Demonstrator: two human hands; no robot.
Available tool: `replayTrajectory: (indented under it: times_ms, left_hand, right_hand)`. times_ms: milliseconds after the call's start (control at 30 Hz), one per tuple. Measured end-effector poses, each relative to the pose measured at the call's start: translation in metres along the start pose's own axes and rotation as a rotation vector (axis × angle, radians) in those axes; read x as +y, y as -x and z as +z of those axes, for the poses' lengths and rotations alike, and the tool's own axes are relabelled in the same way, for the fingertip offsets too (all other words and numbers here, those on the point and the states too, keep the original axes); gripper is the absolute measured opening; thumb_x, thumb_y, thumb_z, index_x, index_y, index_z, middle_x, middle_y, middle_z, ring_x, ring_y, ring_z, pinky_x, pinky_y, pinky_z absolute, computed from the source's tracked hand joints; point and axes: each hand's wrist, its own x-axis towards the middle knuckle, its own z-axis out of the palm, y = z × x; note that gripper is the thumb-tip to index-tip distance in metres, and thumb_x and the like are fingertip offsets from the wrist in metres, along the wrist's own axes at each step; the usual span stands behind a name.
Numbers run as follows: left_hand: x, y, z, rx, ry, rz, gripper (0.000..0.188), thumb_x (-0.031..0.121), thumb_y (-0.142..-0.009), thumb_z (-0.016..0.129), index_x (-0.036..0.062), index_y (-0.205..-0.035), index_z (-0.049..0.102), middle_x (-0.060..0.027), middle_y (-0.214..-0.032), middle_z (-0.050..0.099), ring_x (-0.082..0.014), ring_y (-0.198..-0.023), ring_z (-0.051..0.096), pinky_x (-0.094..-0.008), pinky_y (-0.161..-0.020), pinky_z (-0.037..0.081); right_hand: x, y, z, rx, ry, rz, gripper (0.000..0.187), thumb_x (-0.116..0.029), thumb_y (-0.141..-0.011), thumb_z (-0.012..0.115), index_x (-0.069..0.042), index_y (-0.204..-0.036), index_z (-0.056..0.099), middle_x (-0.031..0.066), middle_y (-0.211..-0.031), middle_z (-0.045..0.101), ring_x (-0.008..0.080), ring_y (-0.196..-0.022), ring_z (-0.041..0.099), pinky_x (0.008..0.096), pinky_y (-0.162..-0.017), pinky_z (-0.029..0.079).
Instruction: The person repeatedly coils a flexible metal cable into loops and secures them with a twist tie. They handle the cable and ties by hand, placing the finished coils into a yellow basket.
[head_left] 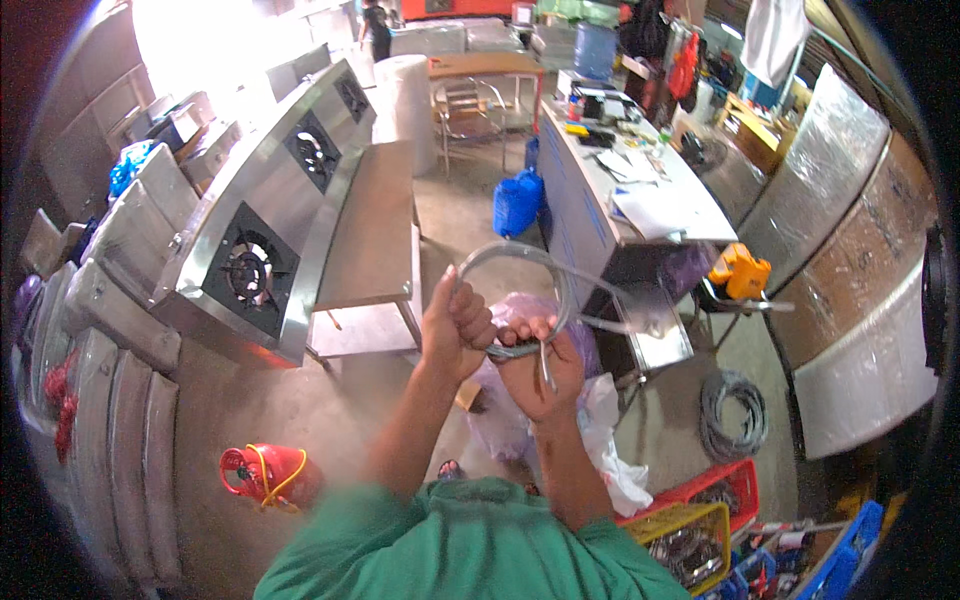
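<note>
A loose coil of thin grey tubing (568, 300) is held up in front of my chest; from the picture I cannot tell whether it is hose or cable. My left hand (460, 325) is closed around the coil's left side. Palm up, my right hand (548, 378) has its fingers curled over the lower part, and a short end sticks out past them. Another length trails off to the right, smeared by motion. On the floor to the right lies a larger grey coil (733, 416).
A steel stove with black burners (250, 270) and a low bench (370, 220) stand left. A red gas cylinder (270, 474) sits on the floor. To the right are a cluttered desk (690, 210), an orange case (740, 271) and crates (700, 550). Plastic bags (610, 460) lie below my hands.
</note>
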Motion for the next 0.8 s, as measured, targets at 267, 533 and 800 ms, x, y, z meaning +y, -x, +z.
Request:
replayTrajectory:
  times_ms: [267, 533, 800]
  left_hand:
    - [0.016, 0.002, -0.022, 0.133, -0.115, 0.084, 0.052, 0.043, -0.100, 0.049, 0.0186, -0.058, 0.030, 0.0061, -0.050, 0.023, -0.0089, -0.040, 0.019, -0.0287, -0.041, 0.014]
    - [0.026, 0.010, -0.032, 0.032, -0.348, 0.126, 0.051, 0.043, -0.101, 0.048, 0.0180, -0.060, 0.032, 0.0062, -0.052, 0.025, -0.0086, -0.041, 0.024, -0.0275, -0.040, 0.017]
    - [0.149, 0.007, -0.046, 0.183, -0.070, 0.535, 0.051, 0.047, -0.099, 0.052, 0.0192, -0.060, 0.033, 0.0053, -0.051, 0.023, -0.0091, -0.041, 0.021, -0.0279, -0.039, 0.018]
  right_hand:
    - [-0.005, -0.006, -0.010, 0.268, 0.391, 0.477, 0.029, -0.029, -0.098, 0.053, -0.004, -0.110, 0.060, 0.0131, -0.102, 0.066, 0.0191, -0.073, 0.061, 0.0417, -0.083, 0.051]
    - [-0.041, -0.013, -0.001, 0.264, 0.719, 0.879, 0.044, -0.022, -0.100, 0.053, -0.012, -0.142, 0.046, -0.0033, -0.065, 0.046, 0.0061, -0.044, 0.036, 0.0215, -0.039, 0.028]
    - [-0.105, 0.068, -0.005, 0.142, 1.921, 0.472, 0.036, -0.035, -0.101, 0.053, -0.004, -0.109, 0.069, 0.0038, -0.068, 0.062, 0.0159, -0.061, 0.058, 0.0330, -0.058, 0.048]
